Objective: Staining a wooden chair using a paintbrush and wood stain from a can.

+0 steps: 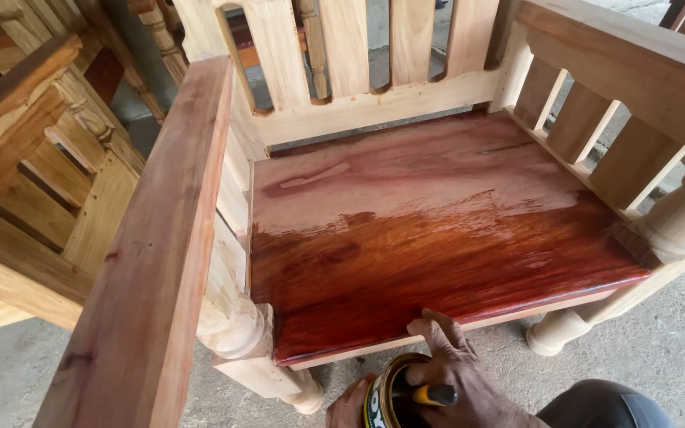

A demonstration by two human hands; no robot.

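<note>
both hands (pixel 445 380) grip a tin (pixel 386 396) just below the seat edge (pixel 438 329).

One package shows: a small round tin can (pixel 384 394) at the bottom edge of the view, just below the front edge of the chair seat (pixel 438 238). Its rim is golden metal and its side carries a yellow label with dark markings, partly hidden.

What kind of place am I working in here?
Likely a furniture workshop: an unfinished wooden chair with a half-stained seat, more bare wooden furniture beside it, and an open can on a concrete floor.
</note>
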